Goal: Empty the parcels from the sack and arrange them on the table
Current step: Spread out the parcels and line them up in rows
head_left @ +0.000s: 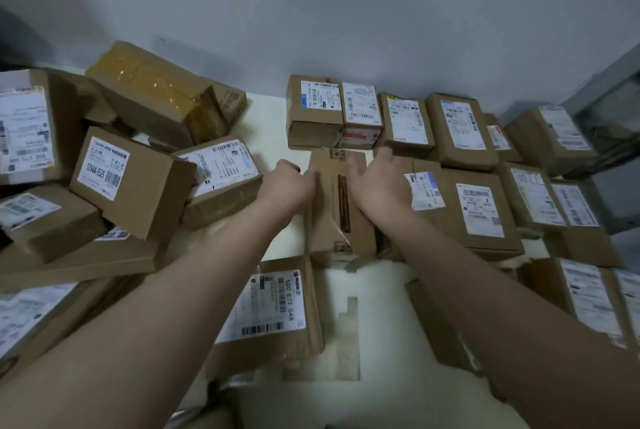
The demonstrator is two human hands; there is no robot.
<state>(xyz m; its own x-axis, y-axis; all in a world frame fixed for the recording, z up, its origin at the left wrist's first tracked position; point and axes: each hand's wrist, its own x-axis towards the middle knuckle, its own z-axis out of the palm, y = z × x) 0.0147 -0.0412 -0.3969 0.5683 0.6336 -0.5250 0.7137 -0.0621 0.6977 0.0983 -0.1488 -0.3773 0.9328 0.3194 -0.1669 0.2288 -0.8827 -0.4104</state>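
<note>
- Pale grey wall (346, 13) stands behind a white surface (266, 123) that carries many brown cardboard parcels.
- Head view: between the two grips lies a plain parcel (341, 207) with a dark tape strip along its top and no label showing.
- Left grip (289, 182) is at the left edge of this plain parcel, with its fingers curled on that edge and holding it.
- Right grip (379, 182) lies open on the right part of the same parcel, with the thumb spread toward the left grip.
- Just beyond the grips, a back row of parcels (332, 110) stands against the wall, labels up.
- To the right of the right grip, tidy rows of parcels (479, 210) lie side by side.
- To the left of the left grip is a loose heap of parcels (131, 179), some of them tilted, with a yellow-taped box (149, 89) at its far side.
- Nearer than the grips, partly under the left forearm, lies a near parcel (273, 307) with its white label up.
</note>
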